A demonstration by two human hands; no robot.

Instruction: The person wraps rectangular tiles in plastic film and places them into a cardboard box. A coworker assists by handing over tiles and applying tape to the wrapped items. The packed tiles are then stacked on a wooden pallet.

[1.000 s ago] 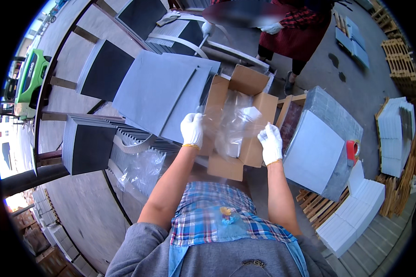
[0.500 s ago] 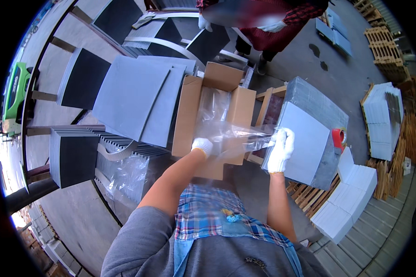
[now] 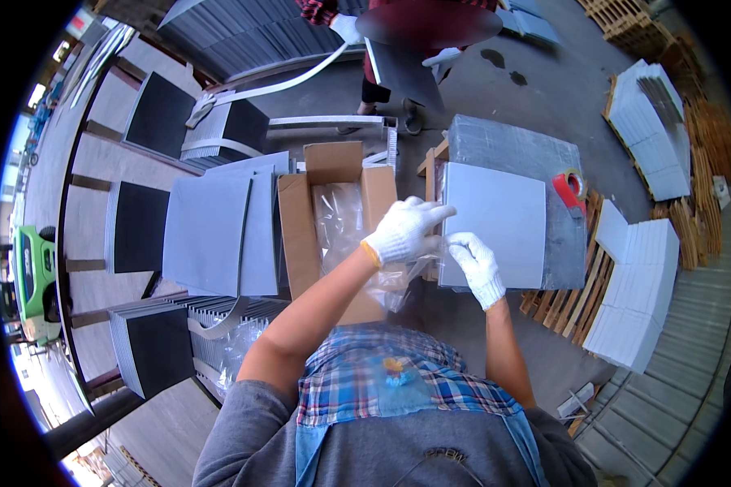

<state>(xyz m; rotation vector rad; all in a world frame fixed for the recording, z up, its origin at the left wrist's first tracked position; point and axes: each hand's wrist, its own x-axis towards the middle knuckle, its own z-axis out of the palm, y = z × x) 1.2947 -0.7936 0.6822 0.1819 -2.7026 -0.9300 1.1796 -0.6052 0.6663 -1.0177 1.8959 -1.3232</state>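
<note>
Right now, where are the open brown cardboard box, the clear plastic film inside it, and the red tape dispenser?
Open brown cardboard box [image 3: 296, 227], head view: its left flap.
Clear plastic film [image 3: 339, 213], head view: portion inside the box.
Red tape dispenser [image 3: 567, 190], head view: its red body.

Industrial workshop or warehouse: stacked dark slabs, wooden pallets, open cardboard box, tape dispenser, green vehicle.

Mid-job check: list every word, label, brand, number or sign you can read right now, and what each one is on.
Grey shirt: dark lettering on the chest, not copied out here.
Green vehicle: a marking on its side, too small and blurred to read.
Cardboard box: no lettering on the faces that show.
Red tape dispenser: nothing legible.
I make out no other readable labels, numbers or signs.
</note>
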